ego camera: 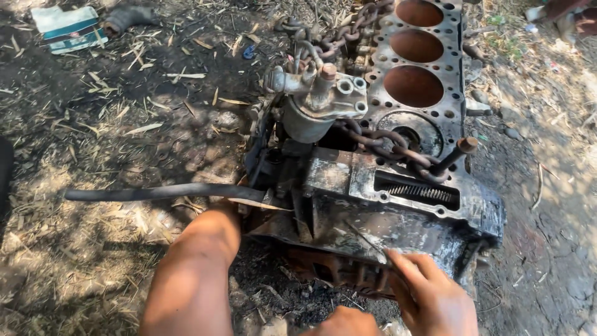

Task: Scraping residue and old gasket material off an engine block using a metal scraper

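A rusty, greasy engine block (398, 205) lies on the dirt, its round cylinder bores (413, 86) facing up. A rusty chain (385, 142) is draped over it. My right hand (429, 295) at the lower right grips a thin metal rod (367, 241) whose tip rests on the block's near side. My left forearm reaches in to the block's left end. My left hand (231, 214) is mostly hidden there, beside a long black bar (161, 192) that sticks out to the left. I cannot tell whether it grips anything.
A grey metal housing (317, 102) with ports sits on the block's left side. Dry leaves and straw cover the dirt. A teal and white carton (68, 28) lies at the far left. Stones lie at the right.
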